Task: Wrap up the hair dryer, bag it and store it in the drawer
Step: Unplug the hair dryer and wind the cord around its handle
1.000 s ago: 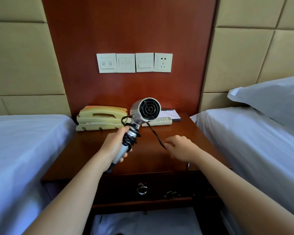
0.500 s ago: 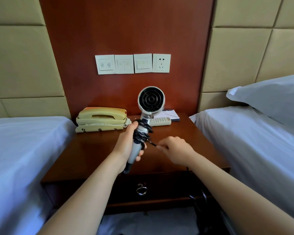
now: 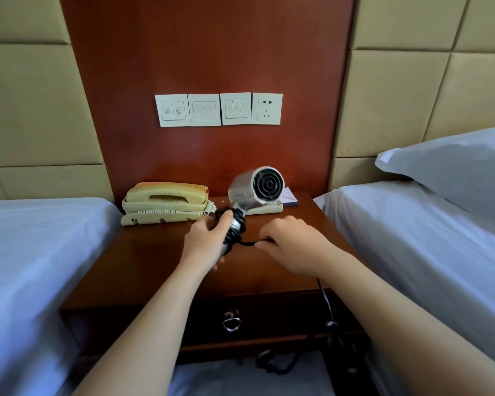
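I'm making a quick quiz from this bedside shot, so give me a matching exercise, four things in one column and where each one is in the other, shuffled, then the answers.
Things:
1. hair dryer
2. cord
3. telephone
4. power socket

Places:
A. on the wood wall panel, rightmost plate in the row
B. gripped by its handle in the left hand
C. on the nightstand, left rear
D. coiled on the dryer handle, free end pinched in the right hand

Pairs: 1-B, 2-D, 3-C, 4-A
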